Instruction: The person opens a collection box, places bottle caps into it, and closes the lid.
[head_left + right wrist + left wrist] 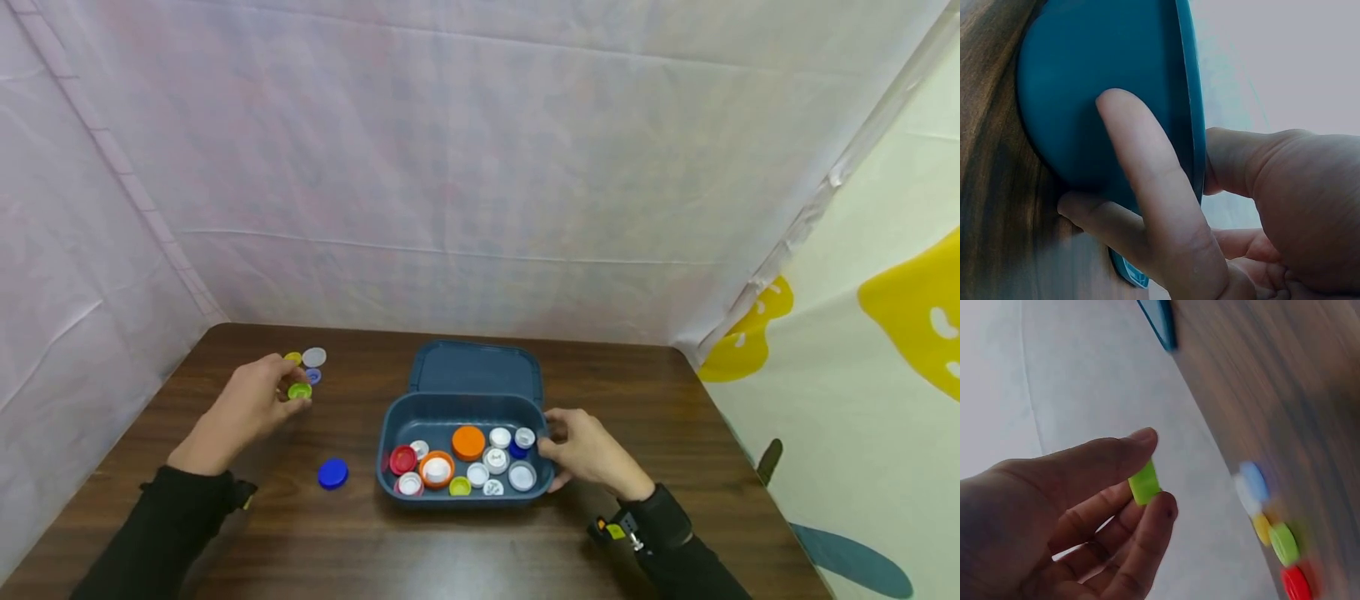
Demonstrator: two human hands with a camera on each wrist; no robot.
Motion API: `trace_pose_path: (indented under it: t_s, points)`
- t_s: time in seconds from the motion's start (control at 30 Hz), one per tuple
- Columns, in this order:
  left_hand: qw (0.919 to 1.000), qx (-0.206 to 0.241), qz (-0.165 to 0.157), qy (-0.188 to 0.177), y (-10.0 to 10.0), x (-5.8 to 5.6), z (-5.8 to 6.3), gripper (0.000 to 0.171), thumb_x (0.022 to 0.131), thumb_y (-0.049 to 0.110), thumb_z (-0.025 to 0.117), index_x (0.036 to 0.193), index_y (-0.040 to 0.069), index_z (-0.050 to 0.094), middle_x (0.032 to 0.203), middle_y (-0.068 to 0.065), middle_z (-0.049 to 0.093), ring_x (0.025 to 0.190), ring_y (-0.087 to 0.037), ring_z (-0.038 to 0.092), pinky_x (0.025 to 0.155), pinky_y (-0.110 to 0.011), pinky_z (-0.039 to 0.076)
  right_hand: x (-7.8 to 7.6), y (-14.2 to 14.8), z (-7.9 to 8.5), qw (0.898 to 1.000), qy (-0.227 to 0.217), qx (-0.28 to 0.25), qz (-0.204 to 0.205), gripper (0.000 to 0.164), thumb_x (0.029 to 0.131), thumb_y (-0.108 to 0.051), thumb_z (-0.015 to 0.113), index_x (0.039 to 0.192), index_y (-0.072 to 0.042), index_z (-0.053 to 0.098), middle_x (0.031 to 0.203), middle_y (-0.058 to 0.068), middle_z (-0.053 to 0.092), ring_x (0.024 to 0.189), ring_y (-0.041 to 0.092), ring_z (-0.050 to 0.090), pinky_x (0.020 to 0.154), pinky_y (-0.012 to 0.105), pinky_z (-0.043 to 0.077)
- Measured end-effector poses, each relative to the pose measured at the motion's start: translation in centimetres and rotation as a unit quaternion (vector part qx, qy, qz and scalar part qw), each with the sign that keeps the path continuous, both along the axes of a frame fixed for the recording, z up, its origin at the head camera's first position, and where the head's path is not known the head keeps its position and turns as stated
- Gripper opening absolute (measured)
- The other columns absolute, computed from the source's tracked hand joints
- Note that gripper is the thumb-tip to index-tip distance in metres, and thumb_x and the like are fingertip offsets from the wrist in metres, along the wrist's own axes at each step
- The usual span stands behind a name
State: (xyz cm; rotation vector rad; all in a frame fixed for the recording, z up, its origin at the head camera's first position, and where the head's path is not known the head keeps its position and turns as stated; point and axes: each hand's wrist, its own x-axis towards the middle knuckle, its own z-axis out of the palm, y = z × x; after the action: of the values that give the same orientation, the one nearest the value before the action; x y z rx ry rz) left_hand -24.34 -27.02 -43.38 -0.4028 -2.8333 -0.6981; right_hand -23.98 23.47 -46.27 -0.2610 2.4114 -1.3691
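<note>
My left hand (pixel 258 396) pinches a lime-green bottle cap (pixel 1144 484) between thumb and fingertip, raised above the left side of the table. Beyond that hand lie loose caps: a whitish one (pixel 314 357), a light blue one (pixel 312 377) and a yellow one (pixel 292 357). The left wrist view also shows another green cap (pixel 1284 544) and a red cap (pixel 1296 584) on the table. My right hand (pixel 588 450) grips the right end of a dark blue plastic box (pixel 461 502), thumb at the rim and fingers against the outer wall (pixel 1097 56).
Inside the box are many caps, among them an orange cap (pixel 468 442), a red cap (pixel 402 460) and several white ones. Its lid (pixel 476 371) lies open behind it. A dark blue cap (pixel 333 473) sits left of the box. White cloth (pixel 450 167) hangs behind the wooden table (pixel 480 558).
</note>
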Motion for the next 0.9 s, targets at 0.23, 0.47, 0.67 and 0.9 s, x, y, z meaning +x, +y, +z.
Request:
trace_pose_path:
  t_s: [0.23,0.47,0.67,0.9]
  points:
    - [0.9971,0.015,-0.06,0.044,4.3,0.9,0.6,0.027,0.091,0.008,0.1,0.11,0.002,0.08,0.102,-0.01,0.078,0.084,-0.016,0.074,0.073,-0.028,0.065,0.0,0.0,-0.1,1.0,0.005,-0.001,0.005,0.061,0.107,-0.006,0.073,0.161,0.014,0.055,0.13,0.03,0.082,0.075,0.029,0.086,0.063,0.048,0.073]
    - [0.9942,0.027,-0.09,0.053,7.6,2.1,0.4,0.029,0.09,0.009,0.102,0.109,0.006,0.081,0.104,-0.005,0.074,0.086,-0.014,0.072,0.075,-0.027,0.067,0.0,0.1,-0.1,1.0,0.001,0.005,0.0,0.06,0.107,-0.007,0.072,0.162,0.013,0.055,0.131,0.03,0.082,0.076,0.028,0.086,0.063,0.047,0.073]
    - [0.9861,0.04,-0.146,0.068,10.3,3.3,-0.1,0.033,0.086,0.006,0.103,0.11,0.005,0.08,0.104,-0.005,0.072,0.086,-0.015,0.077,0.075,-0.027,0.07,0.0,0.1,-0.1,1.0,0.003,0.004,0.005,0.06,0.107,-0.006,0.072,0.161,0.014,0.055,0.131,0.031,0.082,0.075,0.028,0.086,0.063,0.046,0.073]
    - [0.9753,0.045,-0.212,0.042,12.3,4.3,-0.9,0.032,0.094,0.0,0.095,0.122,0.005,0.08,0.116,-0.009,0.073,0.092,-0.018,0.078,0.08,-0.025,0.07,0.0,0.0,-0.1,1.0,0.005,0.005,-0.005,0.059,0.107,-0.006,0.073,0.16,0.012,0.057,0.13,0.03,0.082,0.075,0.028,0.086,0.063,0.048,0.073]
